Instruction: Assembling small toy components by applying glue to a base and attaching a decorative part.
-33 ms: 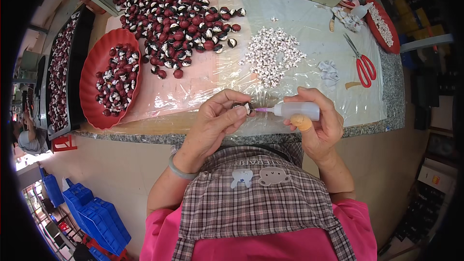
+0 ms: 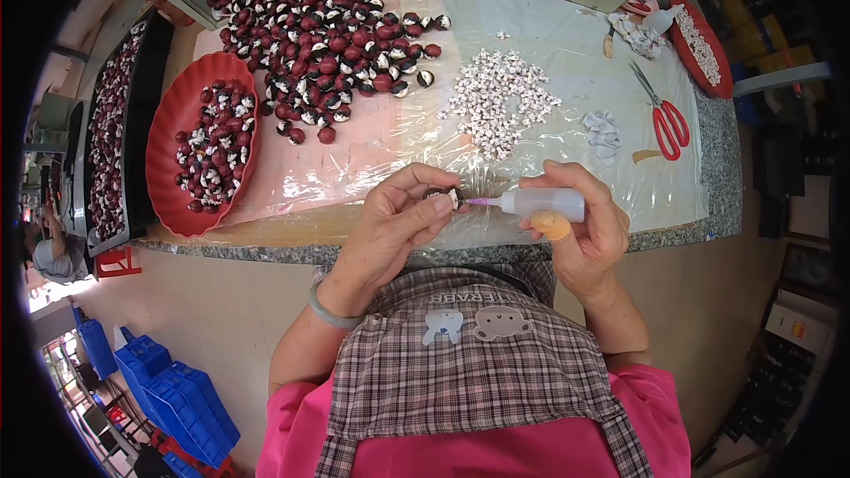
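Note:
My left hand [image 2: 400,212] pinches a small dark-and-white ball-shaped piece [image 2: 454,196] near the table's front edge. My fingers cover much of it. In my right hand [image 2: 589,226] lies a translucent squeeze bottle [image 2: 553,203], held sideways. Its thin purple nozzle points left, and the tip is at the piece or very close to it; contact is hard to tell. An orange-tan cover wraps one fingertip of that hand. Beyond my hands lies a pile of tiny white pieces with dark marks [image 2: 500,102]. Farther left spreads a big heap of dark-red, black and white balls [image 2: 328,53].
A red scalloped basin [image 2: 168,204] at the left holds more balls, beside a black tray [image 2: 146,57]. Red-handled scissors [image 2: 670,130] and a crumpled white cloth [image 2: 603,133] lie at the right. A red dish [image 2: 722,80] of white pieces stands at the far right corner.

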The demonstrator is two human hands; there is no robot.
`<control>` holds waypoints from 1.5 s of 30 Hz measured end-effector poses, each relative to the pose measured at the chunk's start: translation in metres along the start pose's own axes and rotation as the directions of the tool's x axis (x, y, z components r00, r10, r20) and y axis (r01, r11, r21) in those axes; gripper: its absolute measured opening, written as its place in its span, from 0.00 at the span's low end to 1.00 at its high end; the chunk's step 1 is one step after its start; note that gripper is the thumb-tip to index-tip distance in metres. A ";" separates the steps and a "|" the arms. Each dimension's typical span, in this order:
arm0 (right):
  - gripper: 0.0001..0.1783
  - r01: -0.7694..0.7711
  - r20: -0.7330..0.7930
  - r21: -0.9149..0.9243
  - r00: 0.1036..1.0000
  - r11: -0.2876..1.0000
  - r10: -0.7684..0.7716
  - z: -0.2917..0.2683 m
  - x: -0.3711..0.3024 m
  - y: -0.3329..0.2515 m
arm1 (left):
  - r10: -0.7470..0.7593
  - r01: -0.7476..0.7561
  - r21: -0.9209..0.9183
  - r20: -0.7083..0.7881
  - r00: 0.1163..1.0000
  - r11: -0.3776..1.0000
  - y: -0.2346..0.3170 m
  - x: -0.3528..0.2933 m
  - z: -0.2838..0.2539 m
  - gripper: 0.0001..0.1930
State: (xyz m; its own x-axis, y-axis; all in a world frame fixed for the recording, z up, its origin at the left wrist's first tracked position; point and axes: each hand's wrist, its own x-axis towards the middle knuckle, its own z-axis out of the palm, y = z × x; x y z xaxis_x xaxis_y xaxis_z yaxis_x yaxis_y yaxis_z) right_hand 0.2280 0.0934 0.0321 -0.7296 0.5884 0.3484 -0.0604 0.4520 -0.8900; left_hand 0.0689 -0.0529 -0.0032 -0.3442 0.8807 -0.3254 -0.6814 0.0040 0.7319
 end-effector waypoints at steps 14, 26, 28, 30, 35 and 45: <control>0.22 0.284 0.087 -0.184 0.958 0.941 -0.272 -0.004 0.010 0.000 | -0.009 0.010 -0.042 0.029 1.000 0.999 -0.001 0.000 -0.003 0.10; 0.19 -0.496 0.154 0.642 0.831 0.585 0.535 -0.028 0.018 0.052 | -0.057 0.047 -0.154 -0.061 0.997 0.987 0.002 -0.003 -0.005 0.15; 0.17 -0.509 0.142 0.572 0.834 0.643 0.533 -0.024 0.020 0.050 | -0.064 0.056 -0.159 -0.049 0.997 0.986 0.003 -0.004 -0.004 0.15; 0.11 -0.530 0.082 0.428 0.829 0.732 0.553 -0.016 0.019 0.050 | -0.056 0.049 -0.164 -0.035 0.998 0.985 0.001 -0.003 -0.007 0.15; 0.09 -0.427 0.049 -0.181 0.896 0.886 0.442 -0.007 0.026 0.053 | -0.046 0.041 -0.174 -0.023 0.999 0.984 -0.002 -0.003 -0.011 0.14; 0.13 0.087 0.314 -0.473 0.946 0.877 0.075 -0.001 0.036 0.051 | -0.050 0.049 -0.119 -0.009 0.999 0.992 0.001 -0.004 -0.014 0.14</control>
State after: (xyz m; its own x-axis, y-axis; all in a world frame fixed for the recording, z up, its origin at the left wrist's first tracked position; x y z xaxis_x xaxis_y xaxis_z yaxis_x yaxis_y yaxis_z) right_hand 0.1996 0.1384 -0.0006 -0.9091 0.3803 0.1701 0.2054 0.7644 -0.6112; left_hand 0.0605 -0.0634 -0.0090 -0.3155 0.8751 -0.3670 -0.7692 -0.0093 0.6390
